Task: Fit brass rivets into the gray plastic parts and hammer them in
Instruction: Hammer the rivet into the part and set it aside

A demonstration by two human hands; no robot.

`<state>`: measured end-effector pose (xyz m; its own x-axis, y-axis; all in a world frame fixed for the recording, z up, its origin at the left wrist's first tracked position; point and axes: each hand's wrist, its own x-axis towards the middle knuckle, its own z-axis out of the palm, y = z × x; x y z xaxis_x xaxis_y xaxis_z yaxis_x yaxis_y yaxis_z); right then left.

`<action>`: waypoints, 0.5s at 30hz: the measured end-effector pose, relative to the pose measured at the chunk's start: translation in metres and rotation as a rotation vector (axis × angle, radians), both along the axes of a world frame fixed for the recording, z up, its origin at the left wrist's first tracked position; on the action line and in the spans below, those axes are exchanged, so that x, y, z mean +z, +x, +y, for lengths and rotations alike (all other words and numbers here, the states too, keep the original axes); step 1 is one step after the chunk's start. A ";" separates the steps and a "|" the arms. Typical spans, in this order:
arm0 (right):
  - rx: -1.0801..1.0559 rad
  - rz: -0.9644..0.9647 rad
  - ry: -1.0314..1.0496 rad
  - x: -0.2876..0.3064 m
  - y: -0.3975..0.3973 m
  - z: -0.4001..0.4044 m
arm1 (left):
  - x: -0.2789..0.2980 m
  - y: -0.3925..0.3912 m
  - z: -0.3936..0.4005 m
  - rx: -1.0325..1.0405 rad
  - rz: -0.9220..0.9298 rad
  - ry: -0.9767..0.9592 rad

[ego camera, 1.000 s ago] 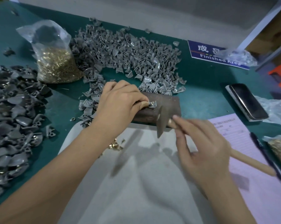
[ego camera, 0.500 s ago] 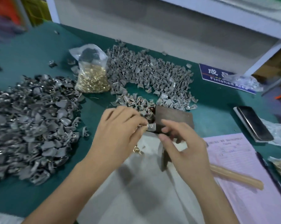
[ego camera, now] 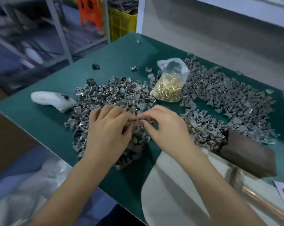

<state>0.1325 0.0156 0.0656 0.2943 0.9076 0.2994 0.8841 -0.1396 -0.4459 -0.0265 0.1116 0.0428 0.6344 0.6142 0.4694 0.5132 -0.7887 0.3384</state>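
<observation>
Two hands meet over a heap of gray parts on the green counter.

The left hand and right hand each have a pinching grip, fingertips together on one small gray part between them; it is too blurry to see a rivet. Under them lies a pile of gray parts. Just behind, a clear bag stands half full of brass rivets. A second pile spreads to the right. A dark block and the hammer lie at the right.
</observation>
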 end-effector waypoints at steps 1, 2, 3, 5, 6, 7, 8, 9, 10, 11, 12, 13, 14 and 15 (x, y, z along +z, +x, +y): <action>0.012 -0.013 -0.013 0.001 -0.003 0.009 | 0.001 -0.005 0.005 0.029 0.018 -0.027; 0.023 -0.017 -0.019 0.001 -0.005 0.018 | 0.002 -0.008 0.008 0.054 0.030 -0.052; 0.030 -0.014 -0.024 0.001 -0.007 0.025 | 0.003 -0.011 0.011 0.073 0.040 -0.076; 0.035 -0.012 -0.039 -0.002 -0.009 0.036 | 0.004 -0.015 0.016 0.097 0.050 -0.122; 0.036 -0.019 -0.048 -0.004 -0.010 0.040 | 0.004 -0.016 0.017 0.102 0.053 -0.138; 0.037 -0.028 -0.060 -0.007 -0.011 0.043 | 0.005 -0.017 0.018 0.105 0.058 -0.154; 0.040 -0.036 -0.074 -0.008 -0.011 0.045 | 0.005 -0.018 0.018 0.107 0.063 -0.172; 0.048 -0.039 -0.085 -0.010 -0.011 0.047 | 0.005 -0.019 0.018 0.107 0.061 -0.188; 0.057 -0.039 -0.090 -0.010 -0.010 0.047 | 0.006 -0.019 0.016 0.101 0.046 -0.197; 0.061 -0.036 -0.086 -0.010 -0.008 0.046 | 0.006 -0.019 0.013 0.086 0.017 -0.194; 0.058 -0.033 -0.078 -0.009 -0.005 0.042 | 0.006 -0.019 0.008 0.063 -0.018 -0.186; 0.048 -0.028 -0.075 -0.008 0.000 0.036 | 0.006 -0.017 0.003 0.031 -0.049 -0.183; 0.033 -0.024 -0.078 -0.006 0.007 0.028 | 0.006 -0.015 -0.003 -0.012 -0.075 -0.187; 0.016 -0.020 -0.084 -0.005 0.015 0.017 | 0.005 -0.011 -0.008 -0.061 -0.095 -0.198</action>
